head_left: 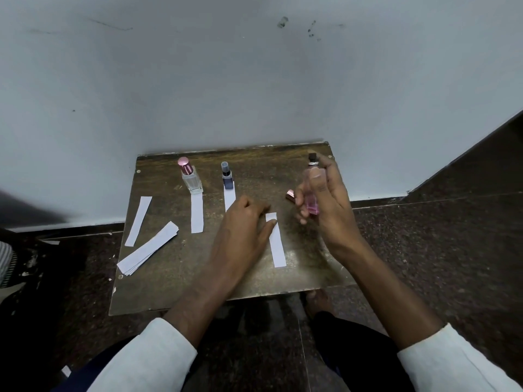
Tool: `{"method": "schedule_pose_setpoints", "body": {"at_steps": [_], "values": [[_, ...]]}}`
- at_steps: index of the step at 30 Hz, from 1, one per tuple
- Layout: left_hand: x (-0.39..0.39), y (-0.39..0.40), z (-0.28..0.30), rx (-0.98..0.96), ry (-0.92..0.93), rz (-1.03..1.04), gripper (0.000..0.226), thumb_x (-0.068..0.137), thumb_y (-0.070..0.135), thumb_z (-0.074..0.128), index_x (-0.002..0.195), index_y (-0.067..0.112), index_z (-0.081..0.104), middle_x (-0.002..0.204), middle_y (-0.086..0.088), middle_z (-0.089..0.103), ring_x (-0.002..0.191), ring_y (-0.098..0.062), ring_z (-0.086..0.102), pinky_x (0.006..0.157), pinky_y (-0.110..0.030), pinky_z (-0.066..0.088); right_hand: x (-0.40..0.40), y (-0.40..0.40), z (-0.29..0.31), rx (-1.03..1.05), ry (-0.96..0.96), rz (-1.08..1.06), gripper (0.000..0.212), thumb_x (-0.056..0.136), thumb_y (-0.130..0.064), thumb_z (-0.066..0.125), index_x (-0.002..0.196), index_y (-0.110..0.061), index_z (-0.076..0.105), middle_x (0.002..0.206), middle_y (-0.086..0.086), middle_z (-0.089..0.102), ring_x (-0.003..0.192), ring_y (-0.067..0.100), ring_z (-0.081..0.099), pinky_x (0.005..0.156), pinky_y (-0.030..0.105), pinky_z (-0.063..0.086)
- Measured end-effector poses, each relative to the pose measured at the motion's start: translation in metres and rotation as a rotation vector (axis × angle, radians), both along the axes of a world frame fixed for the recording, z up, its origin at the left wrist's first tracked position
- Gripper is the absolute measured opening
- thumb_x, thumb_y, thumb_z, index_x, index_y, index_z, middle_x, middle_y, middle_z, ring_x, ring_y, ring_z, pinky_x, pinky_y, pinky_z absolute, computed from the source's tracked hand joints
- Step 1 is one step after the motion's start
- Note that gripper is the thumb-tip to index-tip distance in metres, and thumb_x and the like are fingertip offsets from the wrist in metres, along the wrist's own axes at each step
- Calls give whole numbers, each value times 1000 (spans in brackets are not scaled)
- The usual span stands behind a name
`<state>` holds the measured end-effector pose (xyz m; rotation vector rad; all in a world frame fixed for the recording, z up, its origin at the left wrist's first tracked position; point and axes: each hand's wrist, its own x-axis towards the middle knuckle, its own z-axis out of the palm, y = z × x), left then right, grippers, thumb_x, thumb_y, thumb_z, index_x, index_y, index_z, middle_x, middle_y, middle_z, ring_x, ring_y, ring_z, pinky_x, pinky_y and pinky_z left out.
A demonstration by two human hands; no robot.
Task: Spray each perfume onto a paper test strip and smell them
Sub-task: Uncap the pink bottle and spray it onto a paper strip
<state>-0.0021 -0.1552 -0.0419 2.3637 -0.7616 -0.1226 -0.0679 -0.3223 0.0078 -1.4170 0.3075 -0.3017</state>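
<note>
Right hand: raised above the table, fingers and thumb curled round the pink perfume bottle, which is uncapped and upright, its dark nozzle uppermost.
Left hand: palm down on the wooden table, fingers loosely bent; a fingertip presses the far end of the test strip lying flat before the person. It grips nothing.
Pink cap: lying on the table just behind the right hand.
Other bottles: a clear bottle with pink cap and a dark blue bottle stand at the back, each at the head of its own strip.
Spare strips: a small stack and a single one at the left.
Risk: the nozzle's facing cannot be told; if turned wrongly, spray would miss the paper or wet the left fingers, muddling later smells.
Risk: the loose cap may roll off.
</note>
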Motion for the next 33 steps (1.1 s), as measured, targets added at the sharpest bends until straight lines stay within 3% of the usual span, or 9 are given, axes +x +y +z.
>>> {"method": "schedule_pose_setpoints", "body": {"at_steps": [3,7,11,15,19,21,24,27,33], "values": [[1,-4,1,18,-6,3,23,98,26,77,120,19,76,104,4,61,90,-14,66,84,-37,62,-3,-6,3,90,-56,71,46,110,-39,44,154,-50,33,76,8,47,52,18,35,48,25,33],[1,-3,4,-14,5,31,4,98,25,77,97,24,74,94,8,64,80,-5,62,72,-17,52,-5,-8,3,72,-76,91,38,113,-29,43,150,-38,44,77,9,48,51,16,33,51,26,32],[-4,7,12,-124,77,72,6,100,27,76,100,21,76,89,14,72,77,6,66,69,-4,48,-12,-2,4,-90,-83,41,37,112,-22,49,149,-29,47,76,7,48,50,15,34,47,26,32],[-15,28,25,-239,82,119,6,100,25,77,99,20,80,86,15,75,84,7,70,71,-6,52,-35,4,6,-357,-91,-8,33,111,-21,54,144,-28,53,72,-10,47,56,5,42,54,21,40],[-32,55,40,-362,119,182,10,100,25,77,101,16,81,83,11,79,74,2,76,73,-16,61,-69,19,14,-580,-85,-17,35,108,-22,54,142,-29,55,63,8,40,52,12,36,53,27,36],[-46,68,51,-400,124,216,12,100,28,78,103,18,81,82,11,79,74,0,77,73,-19,63,-86,34,25,-709,-135,-40,39,105,-13,56,142,-22,56,64,-6,43,53,6,40,56,21,38],[-71,84,69,-457,109,272,10,98,29,79,102,19,81,78,10,79,72,0,77,73,-22,64,-109,63,39,-880,-181,-43,45,100,-9,62,143,-22,57,82,-18,58,65,4,55,62,29,49],[-96,97,89,-520,74,296,10,98,29,80,101,19,81,79,10,79,72,1,77,73,-23,64,-138,92,52,-919,-204,-17,49,99,-12,65,145,-25,54,86,-32,53,72,-6,54,66,16,43],[-152,130,120,-552,32,307,9,98,27,79,100,18,80,79,12,79,72,1,77,71,-28,66,-191,133,81,-838,-251,-209,48,98,-12,64,142,-28,56,81,-11,62,77,3,62,71,8,44]]}}
